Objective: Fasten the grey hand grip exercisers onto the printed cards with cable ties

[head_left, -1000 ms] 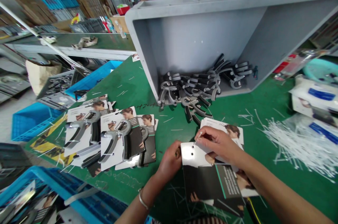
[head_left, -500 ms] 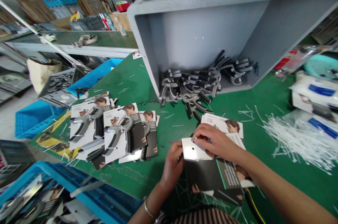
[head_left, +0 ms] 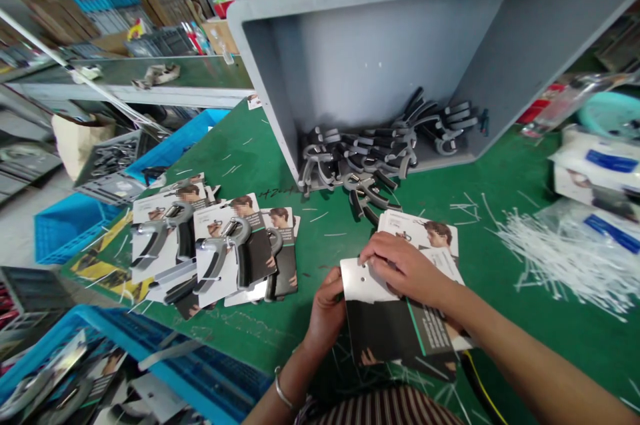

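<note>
My left hand (head_left: pixel 327 308) grips the left edge of a black-and-white backing card (head_left: pixel 385 328), holding it tilted above the green table (head_left: pixel 240 158). My right hand (head_left: pixel 400 266) rests on the card's white top with fingers pinched at its small holes; a thin white tie seen earlier is hidden under the fingers. A stack of more printed cards (head_left: pixel 425 235) lies just beyond my right hand. Loose grey-and-black hand grippers (head_left: pixel 373 158) spill from the tipped grey bin (head_left: pixel 380 31) behind.
Finished cards with grippers attached (head_left: pixel 220 255) lie fanned at the left. A heap of white plastic ties (head_left: pixel 560 251) sits at the right, beside wrapped white packs (head_left: pixel 595 175). Blue crates (head_left: pixel 150 371) stand at the near left and below the table's edge.
My right hand lowered the thin white tie from above the card down onto its holes. The view shifted slightly; the left hand kept its hold.
</note>
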Tool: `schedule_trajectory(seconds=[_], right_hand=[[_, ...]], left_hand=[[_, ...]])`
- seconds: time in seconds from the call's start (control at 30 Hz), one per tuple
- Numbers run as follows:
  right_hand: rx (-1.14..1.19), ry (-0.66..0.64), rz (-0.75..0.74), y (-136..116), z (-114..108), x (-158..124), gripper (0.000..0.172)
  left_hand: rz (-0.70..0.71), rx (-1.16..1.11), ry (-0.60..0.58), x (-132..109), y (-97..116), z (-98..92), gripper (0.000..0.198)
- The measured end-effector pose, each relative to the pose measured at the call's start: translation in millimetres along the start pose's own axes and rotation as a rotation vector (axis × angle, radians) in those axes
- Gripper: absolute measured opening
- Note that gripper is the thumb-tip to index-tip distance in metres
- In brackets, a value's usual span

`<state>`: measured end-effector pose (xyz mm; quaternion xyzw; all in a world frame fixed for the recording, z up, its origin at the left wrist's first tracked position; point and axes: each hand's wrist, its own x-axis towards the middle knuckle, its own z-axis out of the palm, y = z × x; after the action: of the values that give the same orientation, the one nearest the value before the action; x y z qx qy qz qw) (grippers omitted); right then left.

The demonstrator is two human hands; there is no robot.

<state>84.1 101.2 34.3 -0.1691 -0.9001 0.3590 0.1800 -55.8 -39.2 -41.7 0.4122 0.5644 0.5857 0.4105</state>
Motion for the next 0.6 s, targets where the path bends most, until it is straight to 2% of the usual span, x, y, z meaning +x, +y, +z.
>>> schedule_trajectory(seconds=[0.13,0.33,0.47,0.6], right_hand=[[0.022,-0.031,-0.009,2.1,-3.2,-2.9,0.024],[0.028,0.009,0.039,2.2,-5.8,-4.4,0.024],[0.061,0.034,0.054,2.9,-5.7,-4.5,0.024],[0.063,0.022,0.042,4.9,-4.1,-4.2,0.023]], left_hand=[[0.028,-0.065,-0.009,3.7,-4.2,1.6,0.011],[-0.06,-0.065,-0.042,14.3,-1.6,2.8,0.013],[-0.016,-0.105,-0.082,10.9,2.7,1.0,0.01],[0.005,-0.139,-0.074,5.5,2.0,0.5,0.009]])
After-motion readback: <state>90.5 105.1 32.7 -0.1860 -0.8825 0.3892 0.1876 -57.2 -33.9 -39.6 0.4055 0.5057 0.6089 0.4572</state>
